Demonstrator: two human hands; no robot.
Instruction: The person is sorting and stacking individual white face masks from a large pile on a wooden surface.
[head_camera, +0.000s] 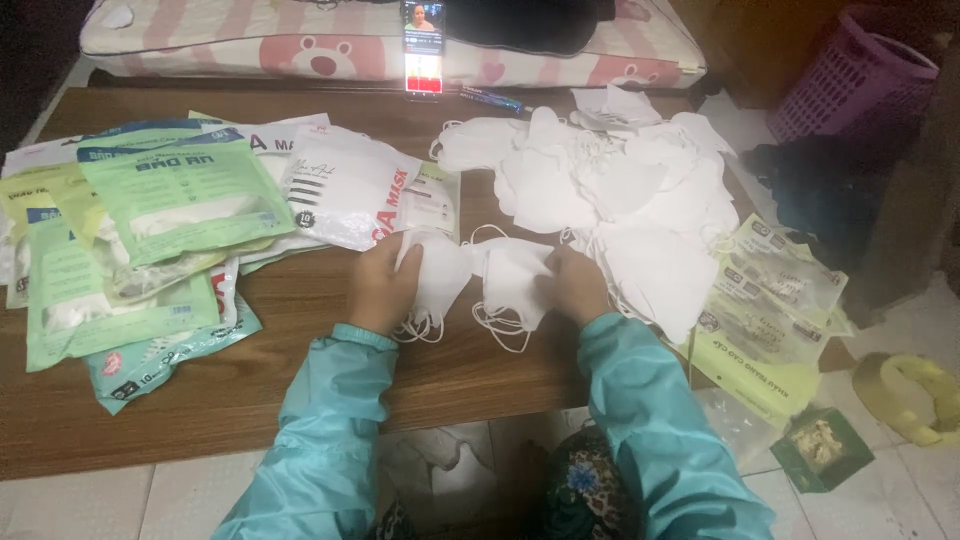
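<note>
Fingers of both hands (385, 285) (578, 285) closed on white masks (480, 275) | green packets (185, 200) seemingly hold masks

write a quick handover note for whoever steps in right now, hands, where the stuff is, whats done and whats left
Left hand holds a small stack of white masks on the wooden table. Right hand grips another white mask beside it.
Loose mask pile lies to the right, with empty yellowish bags at the right edge.
Done: sealed mask packs are stacked at the left.
Left: the loose pile is unpacked.
</note>
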